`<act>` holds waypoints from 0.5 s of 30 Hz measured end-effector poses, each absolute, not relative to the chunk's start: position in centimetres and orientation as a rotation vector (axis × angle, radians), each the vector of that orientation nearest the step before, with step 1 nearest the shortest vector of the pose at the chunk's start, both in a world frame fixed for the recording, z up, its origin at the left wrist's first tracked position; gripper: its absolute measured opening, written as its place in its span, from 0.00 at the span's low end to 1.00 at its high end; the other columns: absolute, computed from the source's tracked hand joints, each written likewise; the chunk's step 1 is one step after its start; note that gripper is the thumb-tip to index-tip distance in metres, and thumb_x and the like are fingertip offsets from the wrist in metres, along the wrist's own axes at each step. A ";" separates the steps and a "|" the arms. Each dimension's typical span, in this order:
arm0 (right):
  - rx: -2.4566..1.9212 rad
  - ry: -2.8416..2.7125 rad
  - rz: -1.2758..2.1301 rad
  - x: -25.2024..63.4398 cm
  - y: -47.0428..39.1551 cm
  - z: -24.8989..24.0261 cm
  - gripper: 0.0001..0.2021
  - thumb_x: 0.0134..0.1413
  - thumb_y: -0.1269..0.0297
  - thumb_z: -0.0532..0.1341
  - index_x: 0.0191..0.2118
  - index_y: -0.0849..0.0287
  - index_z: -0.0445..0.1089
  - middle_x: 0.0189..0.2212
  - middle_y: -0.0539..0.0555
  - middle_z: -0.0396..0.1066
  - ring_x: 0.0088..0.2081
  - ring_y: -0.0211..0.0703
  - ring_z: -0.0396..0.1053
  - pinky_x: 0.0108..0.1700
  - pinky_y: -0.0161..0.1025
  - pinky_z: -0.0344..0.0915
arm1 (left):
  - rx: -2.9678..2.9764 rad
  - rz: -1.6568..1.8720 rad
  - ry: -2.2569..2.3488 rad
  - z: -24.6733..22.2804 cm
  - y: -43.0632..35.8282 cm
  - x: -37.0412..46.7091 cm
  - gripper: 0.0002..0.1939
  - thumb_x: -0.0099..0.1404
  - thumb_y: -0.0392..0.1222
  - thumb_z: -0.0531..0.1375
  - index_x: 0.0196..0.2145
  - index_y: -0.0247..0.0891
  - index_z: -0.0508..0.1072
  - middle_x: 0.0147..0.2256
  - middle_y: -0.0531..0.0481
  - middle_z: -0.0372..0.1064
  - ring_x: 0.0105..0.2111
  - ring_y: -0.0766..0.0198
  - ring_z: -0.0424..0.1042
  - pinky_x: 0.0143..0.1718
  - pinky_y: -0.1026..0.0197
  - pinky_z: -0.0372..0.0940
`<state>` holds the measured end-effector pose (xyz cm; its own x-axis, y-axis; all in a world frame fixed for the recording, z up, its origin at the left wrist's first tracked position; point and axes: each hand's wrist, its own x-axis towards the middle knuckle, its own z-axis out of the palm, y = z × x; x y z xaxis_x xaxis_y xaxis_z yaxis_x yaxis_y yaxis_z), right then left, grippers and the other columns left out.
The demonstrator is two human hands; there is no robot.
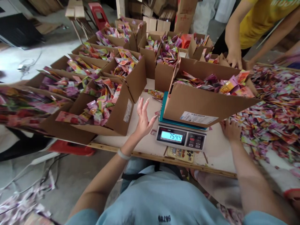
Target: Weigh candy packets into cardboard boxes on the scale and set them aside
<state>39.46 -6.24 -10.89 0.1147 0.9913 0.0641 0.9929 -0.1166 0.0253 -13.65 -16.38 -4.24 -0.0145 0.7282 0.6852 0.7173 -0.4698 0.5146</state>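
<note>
A digital scale [181,137] with a lit display stands in front of me. On its teal platform [165,103] sits an open cardboard box [206,103] with a white label, part-filled with small colourful packets [228,85]. My left hand [144,118] is raised just left of the scale, fingers apart and holding nothing. Near the box's lower right corner, my right hand [231,129] rests on the table with its fingers spread. Left of my left hand is another open box [114,115] of packets.
Several open boxes [124,65] of packets crowd the table's left and back. A large heap of packets [276,112] covers the right side. A phone-like object in a patterned case [180,154] lies under the scale's front. Across the table, a person in yellow [260,23] reaches toward a box.
</note>
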 end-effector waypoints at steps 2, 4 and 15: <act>-2.328 -1.993 -0.025 39.4 -6.1 -10.3 0.19 0.72 0.56 0.50 0.48 0.65 0.72 0.45 0.72 0.69 0.46 0.56 0.65 0.47 0.48 0.58 | 2.218 1.543 1.594 -3.9 -16.5 -13.8 0.40 0.78 0.58 0.53 0.78 0.52 0.40 0.79 0.39 0.33 0.80 0.43 0.35 0.77 0.34 0.43; -2.329 -1.868 -0.016 39.6 -5.3 -8.5 0.13 0.71 0.60 0.52 0.43 0.62 0.70 0.37 0.65 0.68 0.37 0.50 0.63 0.42 0.45 0.56 | 2.224 1.568 1.590 -3.5 -16.5 -14.1 0.39 0.78 0.58 0.54 0.78 0.52 0.40 0.79 0.38 0.34 0.80 0.43 0.36 0.77 0.33 0.43; -1.647 -1.253 -0.688 37.9 -1.8 13.4 0.14 0.74 0.57 0.41 0.39 0.55 0.56 0.38 0.63 0.64 0.42 0.51 0.66 0.50 0.48 0.61 | 2.180 1.706 1.550 -3.5 -14.5 -14.0 0.40 0.77 0.57 0.56 0.78 0.51 0.43 0.78 0.36 0.37 0.79 0.39 0.39 0.76 0.29 0.45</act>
